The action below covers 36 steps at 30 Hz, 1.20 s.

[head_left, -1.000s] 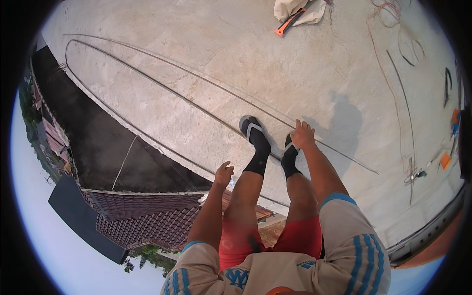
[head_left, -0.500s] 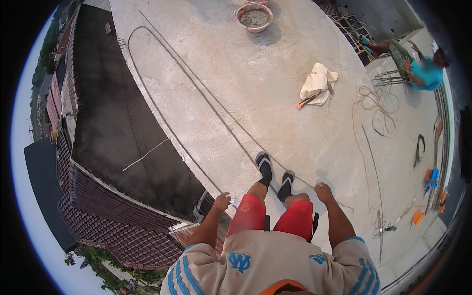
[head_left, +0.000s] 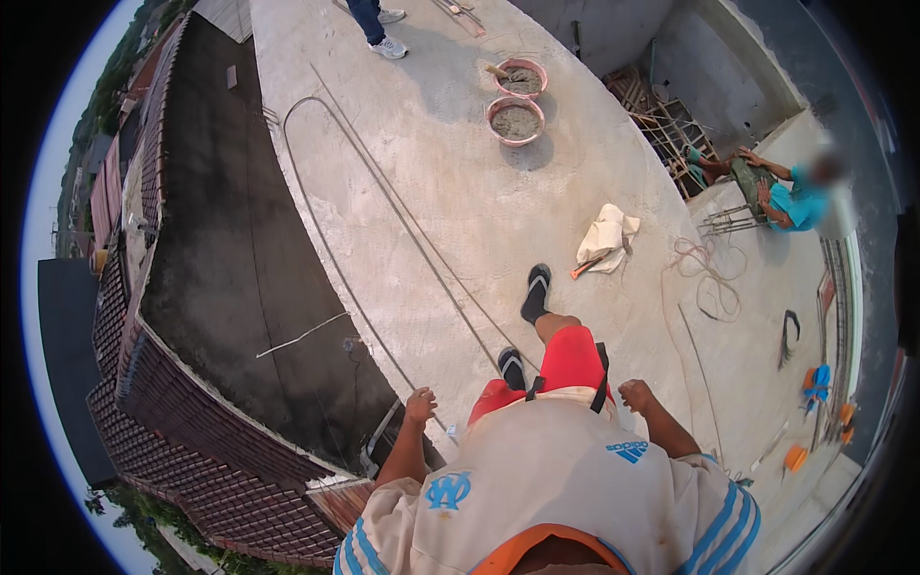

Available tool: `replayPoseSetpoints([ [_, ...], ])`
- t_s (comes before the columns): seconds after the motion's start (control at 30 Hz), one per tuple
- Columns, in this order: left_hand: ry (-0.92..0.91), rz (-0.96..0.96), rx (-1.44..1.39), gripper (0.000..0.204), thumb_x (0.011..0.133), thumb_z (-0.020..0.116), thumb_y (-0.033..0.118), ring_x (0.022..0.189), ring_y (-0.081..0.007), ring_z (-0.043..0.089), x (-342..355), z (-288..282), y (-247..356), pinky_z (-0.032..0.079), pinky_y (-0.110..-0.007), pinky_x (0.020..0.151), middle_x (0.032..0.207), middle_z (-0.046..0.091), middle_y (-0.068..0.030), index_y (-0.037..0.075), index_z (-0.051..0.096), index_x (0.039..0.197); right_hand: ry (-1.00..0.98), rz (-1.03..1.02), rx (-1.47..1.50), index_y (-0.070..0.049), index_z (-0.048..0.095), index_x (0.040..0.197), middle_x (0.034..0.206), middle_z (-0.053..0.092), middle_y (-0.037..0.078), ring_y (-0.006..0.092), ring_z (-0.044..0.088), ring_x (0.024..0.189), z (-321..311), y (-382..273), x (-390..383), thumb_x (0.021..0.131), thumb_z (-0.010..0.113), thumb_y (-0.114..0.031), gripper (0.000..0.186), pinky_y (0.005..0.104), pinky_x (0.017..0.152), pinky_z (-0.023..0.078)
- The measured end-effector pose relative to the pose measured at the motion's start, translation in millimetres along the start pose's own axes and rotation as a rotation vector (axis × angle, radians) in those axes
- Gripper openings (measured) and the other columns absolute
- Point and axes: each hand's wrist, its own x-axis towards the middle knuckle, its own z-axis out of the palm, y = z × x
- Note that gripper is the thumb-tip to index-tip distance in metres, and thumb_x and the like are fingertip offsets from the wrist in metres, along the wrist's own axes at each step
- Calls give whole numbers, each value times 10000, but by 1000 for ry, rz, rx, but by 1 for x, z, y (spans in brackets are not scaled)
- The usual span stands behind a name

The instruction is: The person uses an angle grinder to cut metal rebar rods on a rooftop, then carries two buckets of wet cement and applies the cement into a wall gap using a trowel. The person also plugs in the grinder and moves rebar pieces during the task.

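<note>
At ten o'clock, left hand near bent bar; at two, right hand: both half-curled, likely for balance; whether gripping, I can't tell.

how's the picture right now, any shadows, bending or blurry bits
Head view: bright daylight on the pale slab, with a soft shadow beside the nearer bucket; head view: fisheye distortion bows the slab's edges and leaves the corners black; head view: a smeared patch blurs out the head of the seated person at right.
</note>
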Motion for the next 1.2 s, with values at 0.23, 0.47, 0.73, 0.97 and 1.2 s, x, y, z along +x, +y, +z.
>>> replayPoseSetpoints([
  [0.23,54,-3,-51,510,922,560,266,973,-281,618,0,32,97,506,-470,770,1145,602,-127,71,437,1377,-62,-487,-539,-21,664,835,727,645,126,239,646,648,-64,-134,97,832,535,-152,184,370,574,529],
  [0.47,36,78,2,517,915,556,278,957,-245,619,-13,80,267,503,-390,764,1132,605,-106,84,433,1378,42,-476,30,-28,653,1019,773,621,54,130,605,638,-145,-392,81,898,578,-300,307,277,489,464],
  [0.73,2,65,27,510,923,549,266,947,-237,616,45,110,427,503,-405,770,1103,609,-96,79,431,1383,-8,-481,-196,-11,641,1028,840,621,74,144,607,648,-201,-405,193,881,577,-262,298,286,486,476],
  [0.97,-57,27,167,494,914,554,248,938,-211,607,188,140,578,497,-375,760,1066,614,-93,50,464,1357,64,-79,278,31,490,1298,1016,621,106,201,624,918,-225,-525,313,832,618,-232,550,359,729,521],
  [1.2,-67,105,197,526,909,558,263,950,-204,594,321,236,729,485,-355,776,1098,608,-107,29,454,1368,48,-119,625,66,191,1485,1435,406,195,269,473,1240,-227,-782,535,816,569,-139,795,394,992,433],
])
